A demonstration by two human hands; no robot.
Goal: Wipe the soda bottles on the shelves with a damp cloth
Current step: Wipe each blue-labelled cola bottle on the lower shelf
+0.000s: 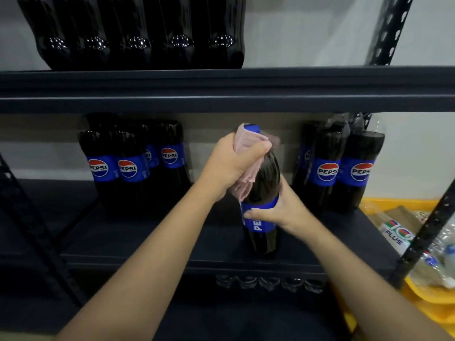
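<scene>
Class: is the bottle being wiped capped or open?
Capped: a blue cap tops the bottle, showing above the pink cloth.

I have one view only, a wide-angle camera on the person's head, facing forward and slightly down into the dark shelf unit (221,104) at close range. Both forearms enter from six o'clock toward centre. The upper shelf sits at twelve o'clock, a yellow crate (423,296) at four o'clock.

"PEPSI" on shelf bottles' blue labels (327,171); "PLUS" on packaging (394,236)
</scene>
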